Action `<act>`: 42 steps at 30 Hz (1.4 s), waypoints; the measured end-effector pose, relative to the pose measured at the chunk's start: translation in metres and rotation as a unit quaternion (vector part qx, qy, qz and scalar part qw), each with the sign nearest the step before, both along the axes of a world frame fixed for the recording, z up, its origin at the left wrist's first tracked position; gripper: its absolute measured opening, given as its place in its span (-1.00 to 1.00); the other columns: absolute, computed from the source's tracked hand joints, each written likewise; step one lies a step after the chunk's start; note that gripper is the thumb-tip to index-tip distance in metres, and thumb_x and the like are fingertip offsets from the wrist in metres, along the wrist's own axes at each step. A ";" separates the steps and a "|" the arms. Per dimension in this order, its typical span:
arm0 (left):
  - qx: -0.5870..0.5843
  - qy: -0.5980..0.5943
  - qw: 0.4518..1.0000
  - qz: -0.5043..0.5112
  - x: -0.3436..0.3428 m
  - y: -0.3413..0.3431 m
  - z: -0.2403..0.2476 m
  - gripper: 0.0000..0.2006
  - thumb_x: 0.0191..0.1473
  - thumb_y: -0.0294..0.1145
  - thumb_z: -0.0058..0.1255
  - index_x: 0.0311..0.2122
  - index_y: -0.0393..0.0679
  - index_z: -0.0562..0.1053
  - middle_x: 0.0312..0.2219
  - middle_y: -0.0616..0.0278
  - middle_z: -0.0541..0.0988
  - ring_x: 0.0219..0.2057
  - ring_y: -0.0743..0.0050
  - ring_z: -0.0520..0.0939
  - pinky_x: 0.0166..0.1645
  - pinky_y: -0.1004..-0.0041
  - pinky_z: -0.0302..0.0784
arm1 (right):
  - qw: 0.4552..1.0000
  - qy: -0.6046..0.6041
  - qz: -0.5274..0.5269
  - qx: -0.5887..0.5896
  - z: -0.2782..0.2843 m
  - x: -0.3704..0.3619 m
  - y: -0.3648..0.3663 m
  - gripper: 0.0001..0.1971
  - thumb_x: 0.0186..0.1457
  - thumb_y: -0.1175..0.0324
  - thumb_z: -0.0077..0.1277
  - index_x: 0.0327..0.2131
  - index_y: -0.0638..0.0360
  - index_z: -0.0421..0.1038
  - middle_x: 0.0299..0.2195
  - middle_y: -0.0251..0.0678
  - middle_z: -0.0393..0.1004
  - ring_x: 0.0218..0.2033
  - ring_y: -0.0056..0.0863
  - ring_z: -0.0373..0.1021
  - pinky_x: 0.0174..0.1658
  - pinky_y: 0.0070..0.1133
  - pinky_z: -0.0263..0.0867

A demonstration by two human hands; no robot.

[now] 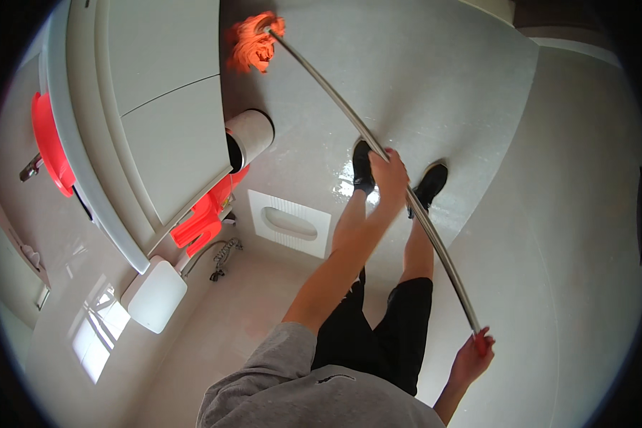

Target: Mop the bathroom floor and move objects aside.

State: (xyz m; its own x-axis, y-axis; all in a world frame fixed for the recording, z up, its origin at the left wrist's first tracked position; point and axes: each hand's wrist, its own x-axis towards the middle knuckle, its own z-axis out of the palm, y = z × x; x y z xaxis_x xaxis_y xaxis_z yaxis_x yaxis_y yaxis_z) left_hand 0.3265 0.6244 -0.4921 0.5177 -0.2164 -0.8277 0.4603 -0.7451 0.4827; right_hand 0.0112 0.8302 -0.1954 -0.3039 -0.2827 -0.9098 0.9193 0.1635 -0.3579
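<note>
A mop with a long metal handle [335, 100] runs slantwise from the far left to the near right. Its orange head [257, 44] lies on the grey floor beside the cabinet, a little blurred. Around the middle of the handle my left hand [390, 175] is closed. My right hand [472, 357] grips the red end of the handle at the lower right. My feet, in black shoes, stand on the floor on either side of the handle.
A light cabinet [167, 100] stands at left, with a bin [251, 138] against it. Nearby are a red plastic stool [201, 222], a squat toilet [289, 222] set in the floor, a white cistern [154, 295] and a coiled hose [225, 253]. A wall [549, 235] rises at right.
</note>
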 end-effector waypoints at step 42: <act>-0.030 0.050 0.998 0.036 0.096 0.026 0.040 -0.78 0.18 -0.26 -0.06 -0.47 -0.07 0.30 -0.71 0.40 0.29 -0.72 0.63 0.31 -0.62 0.57 0.24 | 0.969 0.064 0.194 0.137 0.066 0.137 0.021 -0.68 0.16 0.26 -0.18 -0.07 0.15 0.40 0.01 -0.24 0.41 0.15 -0.36 0.23 0.21 -0.21 0.07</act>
State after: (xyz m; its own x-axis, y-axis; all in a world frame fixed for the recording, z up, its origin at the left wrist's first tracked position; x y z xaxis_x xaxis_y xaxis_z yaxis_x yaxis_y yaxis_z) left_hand 0.4228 0.6507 -0.4521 0.4494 -0.2315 -0.8628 0.5599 -0.6796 0.4740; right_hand 0.1478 0.8512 -0.1296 -0.3393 -0.1511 -0.9284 0.7204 0.5930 -0.3598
